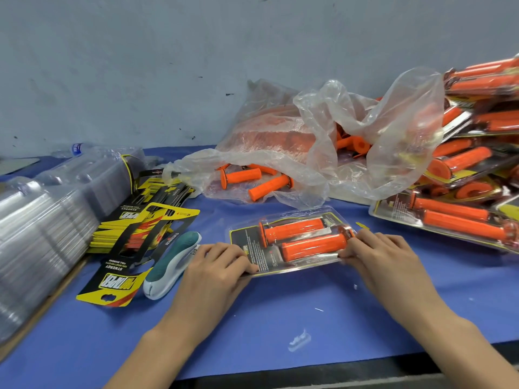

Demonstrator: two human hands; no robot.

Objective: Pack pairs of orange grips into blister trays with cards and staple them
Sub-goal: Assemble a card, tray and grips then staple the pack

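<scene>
Both hands are down on the pack. The left hand [222, 262] pinches the near-left corner of the blister tray [283, 268], fingers curled over the edge. The right hand [379, 254] grips the tray's right end, fingertips bent onto the plastic.

The work surface is a blue-covered table [280, 310], set against a grey-blue wall [168, 66] flecked with dark scuffs. A small pale scrap [299, 339] lies on the cloth near the front edge.

The tray lies flat between the two hands, just ahead of them. Two orange grips [293, 230] are seated side by side inside it, lying lengthwise left to right, over a dark printed card [252, 248] with a yellow border.

Just left of the left hand, almost touching it, lies a teal-and-white stapler [171, 262]. Beyond that is a fan of yellow-and-black cards [134, 228], and further left a long stack of clear empty trays [42, 220]. A water bottle [77, 148] lies behind the stack, by the wall.

Behind the tray a crumpled clear plastic bag [309, 130] spills loose grips [241, 176] onto the cloth. Off to the right, well apart from the right hand, a heap of filled packs [463, 178] is piled high.
</scene>
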